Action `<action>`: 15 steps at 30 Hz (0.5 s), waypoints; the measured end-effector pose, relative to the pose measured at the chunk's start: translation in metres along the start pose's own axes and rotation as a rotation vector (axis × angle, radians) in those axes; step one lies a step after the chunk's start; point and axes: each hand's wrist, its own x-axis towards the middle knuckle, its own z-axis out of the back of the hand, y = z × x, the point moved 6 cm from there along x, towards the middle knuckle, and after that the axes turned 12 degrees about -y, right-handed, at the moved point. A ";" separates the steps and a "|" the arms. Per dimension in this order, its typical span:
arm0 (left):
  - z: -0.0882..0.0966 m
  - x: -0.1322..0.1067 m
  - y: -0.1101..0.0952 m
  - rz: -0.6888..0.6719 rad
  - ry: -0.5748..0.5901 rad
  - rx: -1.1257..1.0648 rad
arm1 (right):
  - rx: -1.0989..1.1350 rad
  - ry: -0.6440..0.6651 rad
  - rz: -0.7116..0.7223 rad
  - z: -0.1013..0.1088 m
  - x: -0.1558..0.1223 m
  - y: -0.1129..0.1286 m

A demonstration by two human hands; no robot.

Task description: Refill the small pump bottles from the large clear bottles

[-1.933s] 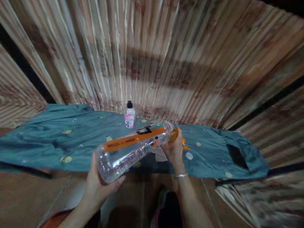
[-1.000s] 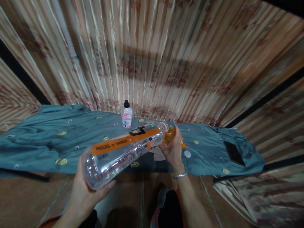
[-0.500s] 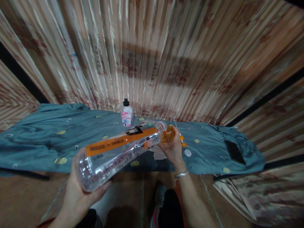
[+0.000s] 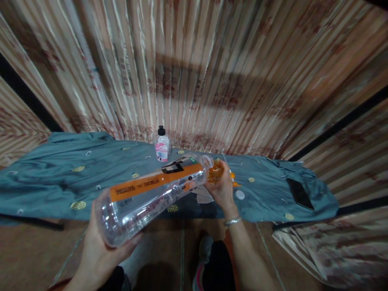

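A large clear plastic bottle (image 4: 157, 194) with an orange label lies tilted across the middle of the view. My left hand (image 4: 104, 246) is closed round its base end. The bottle's mouth points to the right, at a small amber, see-through container (image 4: 215, 171). That container is in my right hand (image 4: 223, 188), whose fingers wrap round it; the hand covers part of it, so its exact kind is unclear. Whether liquid runs between the two does not show. Behind my right hand lies something orange (image 4: 235, 180), partly hidden, and a white round cap (image 4: 239, 195) rests nearby on the cloth.
A teal cloth (image 4: 115, 161) with yellow patches covers the narrow table. Toward the back stands a small clear bottle (image 4: 162, 147) with a black top and pink label. A black phone (image 4: 299, 194) lies at the right. A pleated curtain (image 4: 194, 81) hangs behind.
The large bottle has rolled slightly in my left hand, so its label faces a little differently. Both hands stay almost where they were, still holding the same things.
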 end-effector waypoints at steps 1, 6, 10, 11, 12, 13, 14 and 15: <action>0.000 0.000 0.002 0.020 0.001 -0.011 | 0.004 -0.002 0.002 0.001 0.000 0.000; 0.003 0.003 0.013 -0.020 0.026 -0.048 | 0.035 0.007 -0.002 0.004 0.002 -0.001; 0.002 0.004 0.018 -0.063 0.048 -0.048 | 0.094 0.072 -0.029 0.004 0.003 -0.003; 0.002 0.004 0.019 -0.059 0.051 -0.054 | 0.110 0.089 -0.039 0.005 0.004 -0.004; 0.001 0.004 0.020 -0.051 0.053 -0.061 | 0.123 0.102 -0.049 0.005 0.004 -0.005; 0.001 0.004 0.021 -0.046 0.052 -0.063 | 0.133 0.113 -0.060 0.005 0.004 -0.006; 0.001 0.004 0.021 -0.047 0.048 -0.060 | 0.139 0.123 -0.068 0.005 0.004 -0.007; 0.002 0.004 0.021 -0.052 0.042 -0.053 | 0.139 0.128 -0.073 0.005 0.004 -0.007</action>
